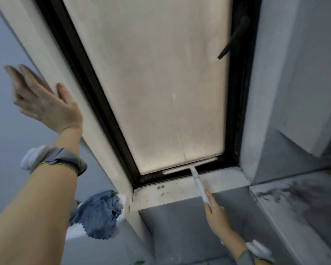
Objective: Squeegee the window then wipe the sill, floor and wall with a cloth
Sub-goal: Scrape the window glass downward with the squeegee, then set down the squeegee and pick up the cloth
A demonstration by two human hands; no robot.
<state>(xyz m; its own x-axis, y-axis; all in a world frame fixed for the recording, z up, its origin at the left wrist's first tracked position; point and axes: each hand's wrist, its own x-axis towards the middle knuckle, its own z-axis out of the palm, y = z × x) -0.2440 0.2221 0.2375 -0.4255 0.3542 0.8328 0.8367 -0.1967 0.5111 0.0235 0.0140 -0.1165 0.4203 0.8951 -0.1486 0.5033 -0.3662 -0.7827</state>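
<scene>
The squeegee [191, 169], judged light and stiff, is gripped at its handle's end by the right hand [215, 213], just below the window [161, 83]; the left hand [44, 100] is spread open beside it

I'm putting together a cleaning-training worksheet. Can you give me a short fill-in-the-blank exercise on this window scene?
1. The right hand holds the white squeegee by its ____.
2. The squeegee blade lies at the ____ edge of the window pane.
3. The left hand rests open and flat against the pale window ____.
4. The blue cloth lies to the ____ of the sill.

Missing words: handle; bottom; frame; left
</scene>
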